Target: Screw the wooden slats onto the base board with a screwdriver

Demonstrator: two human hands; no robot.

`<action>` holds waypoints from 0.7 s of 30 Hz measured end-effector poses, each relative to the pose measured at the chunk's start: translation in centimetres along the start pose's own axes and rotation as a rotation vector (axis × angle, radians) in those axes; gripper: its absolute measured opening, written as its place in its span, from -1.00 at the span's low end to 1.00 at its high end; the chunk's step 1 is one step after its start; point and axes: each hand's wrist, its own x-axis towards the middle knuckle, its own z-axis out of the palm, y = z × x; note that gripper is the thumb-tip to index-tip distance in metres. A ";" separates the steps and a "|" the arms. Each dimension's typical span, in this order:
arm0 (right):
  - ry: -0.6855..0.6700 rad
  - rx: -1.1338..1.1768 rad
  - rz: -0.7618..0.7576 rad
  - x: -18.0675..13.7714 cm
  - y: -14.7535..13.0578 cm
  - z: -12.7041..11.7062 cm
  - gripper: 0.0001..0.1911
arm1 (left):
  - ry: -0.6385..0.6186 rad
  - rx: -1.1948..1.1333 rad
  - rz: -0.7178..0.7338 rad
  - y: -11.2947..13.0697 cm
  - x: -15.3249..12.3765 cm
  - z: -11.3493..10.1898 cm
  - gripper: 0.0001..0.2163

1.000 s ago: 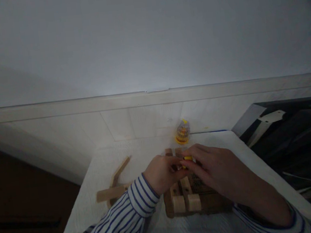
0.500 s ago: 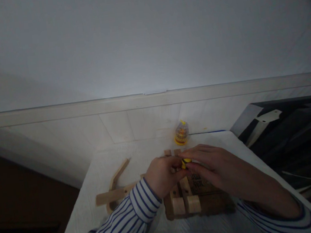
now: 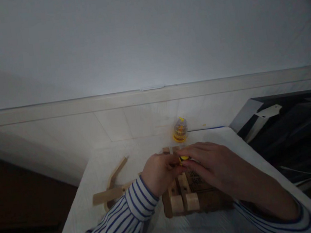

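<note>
Above a dark brown block with black lettering (image 3: 210,203), my two hands meet at the fingertips. My right hand (image 3: 212,162) pinches a small yellow-and-black piece (image 3: 184,158) between thumb and fingers; most of it is hidden, so its kind cannot be told. My left hand (image 3: 160,172) is closed close against that piece, its fingertips bent inward, and what they hold is covered. Beneath the hands, two pale wooden bars (image 3: 184,184) lie side by side on the brown block, with holes in them and thicker rounded near ends (image 3: 192,202).
Joined wooden strips (image 3: 108,195) lie on the white table (image 3: 101,231) left of my left hand. A clear container with a yellow base (image 3: 180,131) stands at the back against the panelled wall (image 3: 144,119). Dark panels and a white bracket (image 3: 268,111) stand off to the right.
The view has shifted slightly. Both hands stay together over the wooden bars, and less of the yellow-and-black piece shows between the fingers.
</note>
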 end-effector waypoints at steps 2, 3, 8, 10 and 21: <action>0.004 -0.014 0.003 0.0 0.0 0.0 -0.78 | -0.012 -0.026 0.011 -0.1 0.0 0.0 -0.86; 0.007 -0.023 0.007 0.1 -0.1 0.0 -0.78 | -0.017 -0.041 0.019 -0.2 0.0 0.1 -0.86; 0.036 -0.077 0.021 0.1 -0.2 0.1 -0.80 | -0.043 -0.089 0.070 -0.4 0.1 0.0 -0.87; 0.042 -0.095 0.032 0.1 -0.3 0.1 -0.82 | -0.054 -0.095 0.092 -0.5 0.1 0.0 -0.85; 0.063 -0.213 0.051 0.2 -1.0 0.0 -0.86 | -0.126 -0.073 0.128 -0.5 0.1 -0.3 -0.83</action>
